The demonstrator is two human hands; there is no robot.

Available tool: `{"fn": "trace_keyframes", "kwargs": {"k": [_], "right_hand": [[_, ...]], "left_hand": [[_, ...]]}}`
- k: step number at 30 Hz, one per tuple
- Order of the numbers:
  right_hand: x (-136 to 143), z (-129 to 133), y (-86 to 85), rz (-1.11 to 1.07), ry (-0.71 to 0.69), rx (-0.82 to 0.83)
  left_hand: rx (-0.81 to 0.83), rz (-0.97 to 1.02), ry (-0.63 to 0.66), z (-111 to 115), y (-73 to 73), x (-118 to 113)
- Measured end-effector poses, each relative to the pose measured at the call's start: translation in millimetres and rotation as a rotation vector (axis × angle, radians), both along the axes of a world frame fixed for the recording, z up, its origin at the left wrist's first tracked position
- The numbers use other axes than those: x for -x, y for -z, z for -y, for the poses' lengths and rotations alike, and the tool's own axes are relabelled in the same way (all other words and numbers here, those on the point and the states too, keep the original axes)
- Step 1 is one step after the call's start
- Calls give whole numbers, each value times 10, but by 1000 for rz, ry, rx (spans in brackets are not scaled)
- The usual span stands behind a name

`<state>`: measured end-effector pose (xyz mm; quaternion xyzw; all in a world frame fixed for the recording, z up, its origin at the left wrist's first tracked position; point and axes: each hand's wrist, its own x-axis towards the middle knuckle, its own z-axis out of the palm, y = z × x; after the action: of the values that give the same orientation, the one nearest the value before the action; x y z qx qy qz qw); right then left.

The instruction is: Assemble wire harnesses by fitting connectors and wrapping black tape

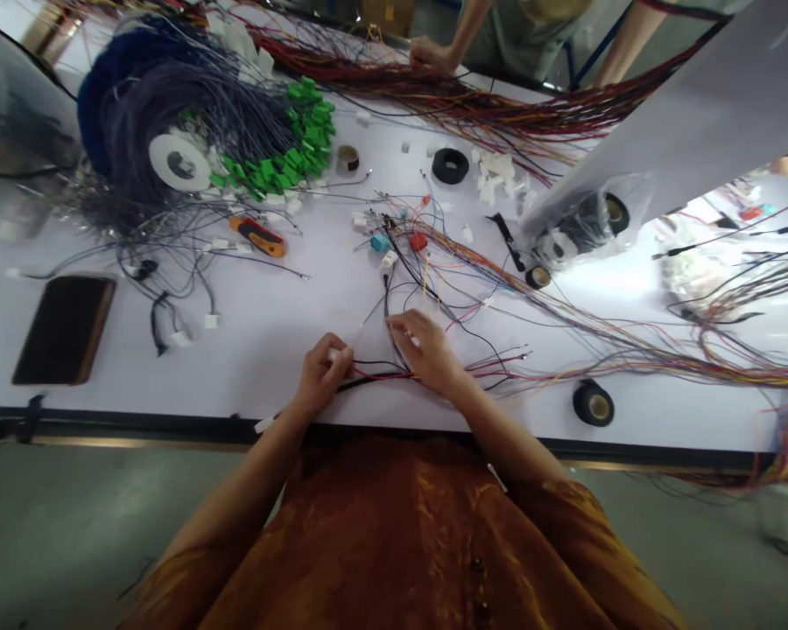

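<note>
My left hand (326,371) is closed near the table's front edge, with a small white connector (333,354) between thumb and fingers. Black and red wires (376,376) run from it to the right. My right hand (428,352) is closed in a pinch over the wire bundle, its fingertips at a thin dark wire (386,302); the exact grip is partly hidden. Just beyond lie a white connector block (389,262), a teal connector (379,242) and a red connector (418,241), joined to loose wires.
A black tape roll (593,402) lies right of my hands. An orange-and-black cutter (257,236) and a dark flat case (66,330) are to the left. Behind them sits a coil of blue wires (144,96) with green connectors (289,144). Across the table rests another person's hand (432,54).
</note>
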<state>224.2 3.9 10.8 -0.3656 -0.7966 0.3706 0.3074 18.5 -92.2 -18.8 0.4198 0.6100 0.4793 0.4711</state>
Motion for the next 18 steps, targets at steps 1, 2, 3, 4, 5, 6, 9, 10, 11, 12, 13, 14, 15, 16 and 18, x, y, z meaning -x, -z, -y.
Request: {"fn": "trace_keyframes", "kwargs": {"k": [1, 2, 3, 4, 5, 6, 9, 10, 11, 12, 13, 14, 15, 16, 18], "right_hand": [[-110, -122, -39, 47, 51, -52], [-206, -256, -63, 109, 94, -82], [-280, -397, -71, 179, 124, -84], [-328, -538, -62, 245, 144, -67], [-348, -676, -41, 304, 155, -35], [-341, -807, -9, 349, 159, -4], [-216, -1165, 104, 408, 166, 44], [-162, -1278, 136, 412, 170, 42], [-114, -1392, 160, 414, 176, 35], [-77, -1510, 177, 418, 183, 25], [-51, -1631, 186, 428, 195, 15], [-39, -1756, 190, 447, 212, 9], [-38, -1882, 190, 472, 236, 9], [-46, -2003, 188, 499, 263, 14], [-79, -2206, 174, 541, 324, 34]], "left_hand": [[3, 15, 33, 8, -3, 11], [11, 33, 67, 15, -7, 24], [20, 43, 105, 21, -13, 40], [28, 41, 150, 26, -21, 56], [35, 25, 192, 31, -30, 74], [38, 2, 232, 34, -40, 90], [28, -72, 317, 35, -75, 126], [20, -88, 339, 33, -85, 132], [13, -99, 362, 30, -94, 135], [11, -107, 385, 26, -102, 138], [13, -112, 407, 23, -107, 139], [21, -117, 428, 20, -110, 141], [34, -121, 444, 19, -113, 143], [49, -126, 458, 19, -114, 145], [77, -138, 468, 22, -117, 152]]}}
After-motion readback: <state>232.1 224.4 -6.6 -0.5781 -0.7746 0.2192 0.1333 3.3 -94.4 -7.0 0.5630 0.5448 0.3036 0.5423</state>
